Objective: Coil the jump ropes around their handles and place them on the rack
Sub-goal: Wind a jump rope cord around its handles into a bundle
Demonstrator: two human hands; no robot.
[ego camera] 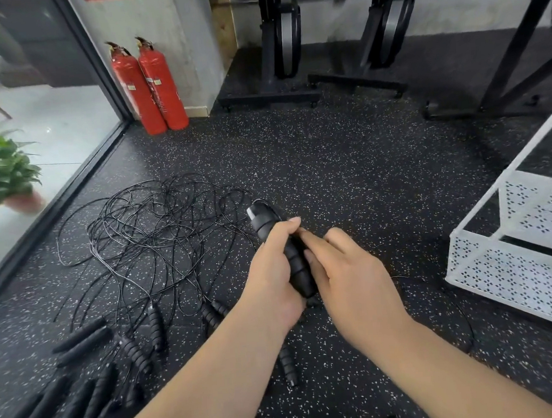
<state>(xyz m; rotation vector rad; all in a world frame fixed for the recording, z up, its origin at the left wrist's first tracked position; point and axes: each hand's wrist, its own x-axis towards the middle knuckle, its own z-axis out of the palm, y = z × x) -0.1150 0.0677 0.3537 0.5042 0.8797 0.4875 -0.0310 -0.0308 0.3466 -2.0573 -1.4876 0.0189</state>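
The left hand (272, 270) clenches the black jump-rope handles (296, 267) above the floor (363, 171), between the tangle of ropes (159, 229) and the rack (510, 259), probably steadying them for winding, while the right hand (346, 269) touches them, its grasp on any cord hidden.
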